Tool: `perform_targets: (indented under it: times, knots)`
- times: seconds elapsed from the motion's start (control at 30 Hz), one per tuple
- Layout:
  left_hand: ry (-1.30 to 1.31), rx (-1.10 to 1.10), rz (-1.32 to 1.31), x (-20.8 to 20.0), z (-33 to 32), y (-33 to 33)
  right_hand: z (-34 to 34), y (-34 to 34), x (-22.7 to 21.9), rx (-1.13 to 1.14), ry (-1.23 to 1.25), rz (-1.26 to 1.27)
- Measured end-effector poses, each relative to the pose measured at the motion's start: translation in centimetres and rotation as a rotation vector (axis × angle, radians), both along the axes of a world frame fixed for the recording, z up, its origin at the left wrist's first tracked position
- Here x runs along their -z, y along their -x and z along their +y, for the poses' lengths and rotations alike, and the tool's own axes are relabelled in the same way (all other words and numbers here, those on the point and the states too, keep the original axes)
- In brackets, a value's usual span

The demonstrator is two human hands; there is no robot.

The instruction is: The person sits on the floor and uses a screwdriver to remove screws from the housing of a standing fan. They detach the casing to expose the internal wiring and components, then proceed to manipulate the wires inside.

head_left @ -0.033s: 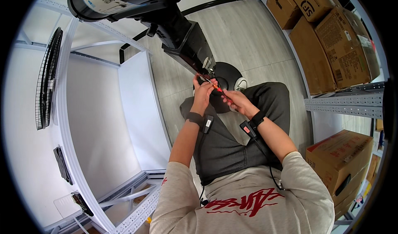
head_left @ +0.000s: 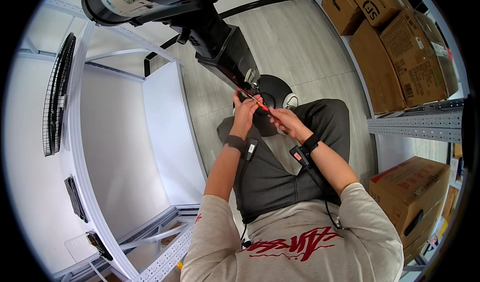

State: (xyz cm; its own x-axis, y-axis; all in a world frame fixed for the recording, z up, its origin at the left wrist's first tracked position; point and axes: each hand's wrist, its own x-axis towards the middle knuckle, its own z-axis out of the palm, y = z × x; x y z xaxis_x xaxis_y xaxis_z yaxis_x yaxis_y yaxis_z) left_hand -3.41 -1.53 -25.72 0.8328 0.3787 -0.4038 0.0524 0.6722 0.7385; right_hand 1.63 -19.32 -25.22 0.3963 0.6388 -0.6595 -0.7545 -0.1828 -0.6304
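A screwdriver [head_left: 264,107] with a red-and-orange handle slants up toward the lower end of a fan's black column [head_left: 227,52]. My right hand [head_left: 286,122] grips its handle end with bent fingers. Beside the column's end, my left hand [head_left: 243,114] has its fingers closed around the front part of the screwdriver, against the fan. The tool's tip is too small to make out. Some bare metal parts and wires [head_left: 252,78] show at the column's open end. Below it on the floor lies a round black base [head_left: 278,88].
The fan's black motor head [head_left: 150,2] looms at the upper left. A white shelf rack [head_left: 165,127] stands on my left, with a round fan guard [head_left: 59,94] on it. Cardboard boxes [head_left: 415,57] fill a metal rack on my right; another box [head_left: 410,192] sits lower down.
The fingers of my right hand have shifted slightly on the screwdriver handle. Otherwise nothing visibly differs.
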Motion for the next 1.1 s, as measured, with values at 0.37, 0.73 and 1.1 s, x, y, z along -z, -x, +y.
perform_targets:
  times: [0.37, 0.73, 1.1]
  knots:
    - [0.010, -0.005, 0.003, 0.3, 0.1, 0.0, -2.4, 0.1, 1.0, 0.036, -0.012, -0.088]
    - [0.017, 0.004, -0.005, 0.1, 0.0, -0.1, 0.1, -0.5, 0.3, 0.069, 0.056, -0.265]
    - [0.021, -0.008, -0.025, 0.3, 0.1, 0.0, 0.8, 0.0, 1.2, 0.157, 0.091, -0.502]
